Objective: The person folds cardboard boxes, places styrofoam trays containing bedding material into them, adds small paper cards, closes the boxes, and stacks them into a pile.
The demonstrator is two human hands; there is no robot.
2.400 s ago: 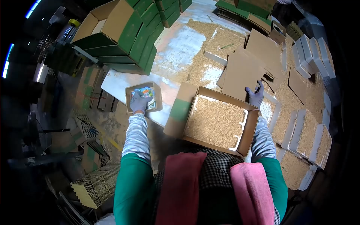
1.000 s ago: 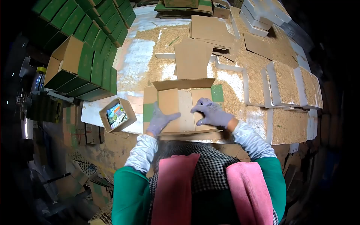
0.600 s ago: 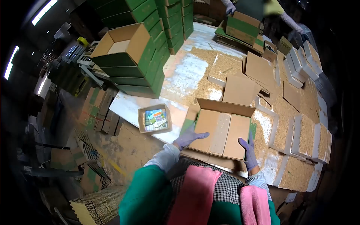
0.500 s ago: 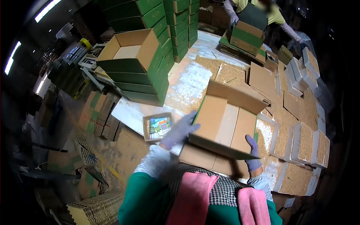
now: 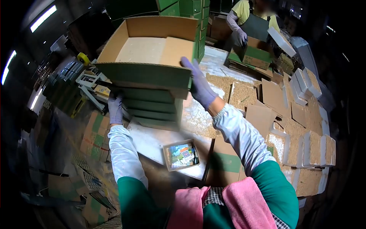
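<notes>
An open-topped cardboard box [image 5: 143, 78], green outside and brown inside, is between my hands at the top of a stack of green boxes [image 5: 152, 108]. My gloved right hand [image 5: 202, 84] grips its right side, thumb over the top rim. My gloved left hand [image 5: 115, 108] is at the box's lower left, its fingertips dark and partly hidden under the edge. Whether the box rests fully on the stack cannot be made out. Nearer me, a small carton [image 5: 181, 154] holds printed labels.
Flat green-banded cardboard [image 5: 225, 162] lies on the sawdust-strewn table by my front. White trays [image 5: 310, 147] filled with a tan crumbly material stand at right. Across the table, a co-worker [image 5: 255, 26] has a gloved hand at another green box [image 5: 257, 57]. Taller green stacks [image 5: 194, 30] rise behind.
My hands have carried the open box from the table before me up and left onto the stack. A white tray at the co-worker's side is now raised and tilted.
</notes>
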